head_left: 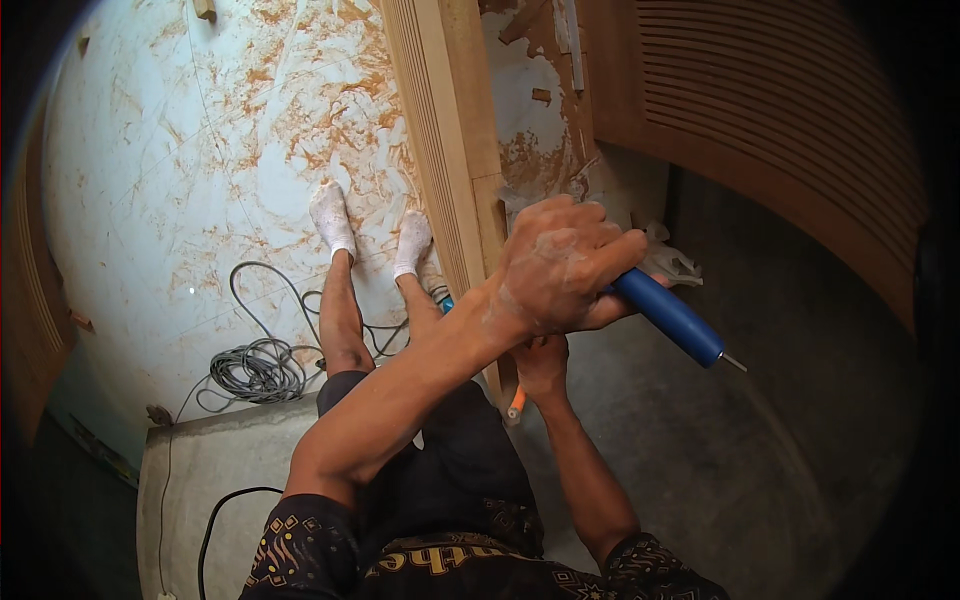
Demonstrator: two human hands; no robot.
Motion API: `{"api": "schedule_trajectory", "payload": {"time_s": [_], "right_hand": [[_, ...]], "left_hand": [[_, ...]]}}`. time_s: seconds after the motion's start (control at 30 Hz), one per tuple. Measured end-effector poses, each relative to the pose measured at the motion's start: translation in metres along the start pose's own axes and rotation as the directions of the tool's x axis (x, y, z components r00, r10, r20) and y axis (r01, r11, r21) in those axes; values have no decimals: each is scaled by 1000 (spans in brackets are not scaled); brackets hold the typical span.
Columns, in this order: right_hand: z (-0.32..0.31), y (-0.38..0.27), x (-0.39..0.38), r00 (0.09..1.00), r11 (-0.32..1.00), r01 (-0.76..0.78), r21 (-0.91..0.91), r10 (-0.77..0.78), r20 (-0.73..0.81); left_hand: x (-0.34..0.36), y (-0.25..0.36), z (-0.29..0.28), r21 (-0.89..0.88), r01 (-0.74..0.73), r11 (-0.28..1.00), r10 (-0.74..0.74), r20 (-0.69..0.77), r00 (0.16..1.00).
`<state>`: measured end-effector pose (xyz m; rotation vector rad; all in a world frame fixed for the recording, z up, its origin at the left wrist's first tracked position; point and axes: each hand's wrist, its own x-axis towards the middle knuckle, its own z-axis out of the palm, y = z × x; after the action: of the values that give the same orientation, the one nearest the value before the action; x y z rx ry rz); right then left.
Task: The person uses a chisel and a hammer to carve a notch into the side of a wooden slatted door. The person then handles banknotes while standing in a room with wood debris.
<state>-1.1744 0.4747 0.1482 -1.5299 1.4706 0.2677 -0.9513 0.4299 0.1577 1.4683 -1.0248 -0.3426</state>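
Observation:
My left hand [565, 265] is wrapped around a blue cylindrical handle [670, 315], which slants down to the right. A thin metal rod sticks out of its end, and the rest of that tool is hidden by the hand. Below and partly behind it, my right hand [543, 365] is closed beside the wooden frame's edge. From its left side juts a short orange handle [516, 403] with a pale end; the rest is hidden. Both hands are close to the tall grooved wooden frame [440, 150], and white dust marks the left one.
A slatted wooden door leaf [770, 130] stands at the right. Coiled grey cable [255, 372] lies at the left by the step edge [225, 425]. Brown dust covers the pale floor [230, 130] around my socked feet. Crumpled plastic [675, 262] lies behind the left hand.

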Motion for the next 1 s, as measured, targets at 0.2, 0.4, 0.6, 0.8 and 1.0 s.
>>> {"api": "schedule_trajectory", "payload": {"time_s": [0.2, 0.4, 0.6, 0.8, 1.0], "right_hand": [[2, -27, 2, 999, 986, 31, 162, -34, 17], [3, -23, 1, 1000, 990, 3, 139, -5, 12], [4, -25, 0, 999, 997, -10, 79, 12, -29], [5, -22, 0, 997, 962, -66, 264, 53, 53], [4, -17, 1, 996, 971, -75, 228, 62, 62]], "left_hand": [[4, -8, -1, 33, -38, 999, 38, -7, 999], [1, -12, 0, 26, -66, 997, 66, -24, 997], [0, -13, -4, -9, -73, 997, 73, -30, 997], [1, -14, -9, -32, -77, 997, 76, -19, 997], [-1, -17, -8, -71, -99, 993, 96, -47, 994]]}}
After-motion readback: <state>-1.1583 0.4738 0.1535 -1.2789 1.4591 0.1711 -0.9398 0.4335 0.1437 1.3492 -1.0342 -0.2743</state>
